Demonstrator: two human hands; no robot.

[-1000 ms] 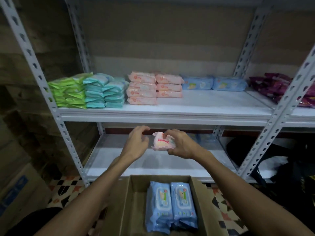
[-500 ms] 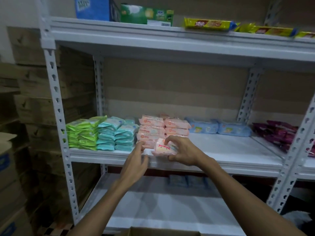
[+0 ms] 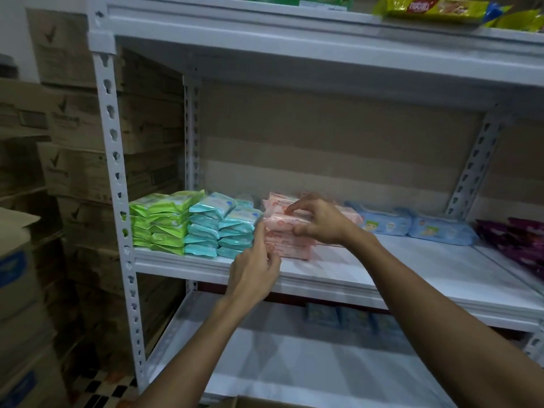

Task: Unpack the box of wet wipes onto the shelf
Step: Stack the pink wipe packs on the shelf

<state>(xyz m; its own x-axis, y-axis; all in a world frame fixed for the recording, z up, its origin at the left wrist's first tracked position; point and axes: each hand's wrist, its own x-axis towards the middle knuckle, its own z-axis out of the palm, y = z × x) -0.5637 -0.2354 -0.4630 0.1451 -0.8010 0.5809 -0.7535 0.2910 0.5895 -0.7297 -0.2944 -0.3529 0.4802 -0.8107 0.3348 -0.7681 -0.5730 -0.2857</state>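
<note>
A pink wet wipes pack (image 3: 278, 223) lies on top of the pink stack (image 3: 290, 249) on the middle shelf (image 3: 412, 270). My right hand (image 3: 322, 222) pinches that pack from its right side, index finger above and thumb at its front. My left hand (image 3: 256, 270) is at the stack's front left corner, and its raised fingertips touch the pack's left end. Only a brown sliver of the cardboard box (image 3: 265, 403) shows at the bottom edge.
Green packs (image 3: 160, 220) and teal packs (image 3: 219, 228) are stacked left of the pink ones. Two blue packs (image 3: 412, 226) lie to the right, purple packs (image 3: 518, 242) farther right. The white lower shelf (image 3: 294, 363) holds blue packs at the back. Cardboard cartons (image 3: 70, 160) stand left.
Both hands carried the pink pack up from over the box to the middle shelf and set it on the pink stack. The view has tilted up, so the box has nearly left the frame.
</note>
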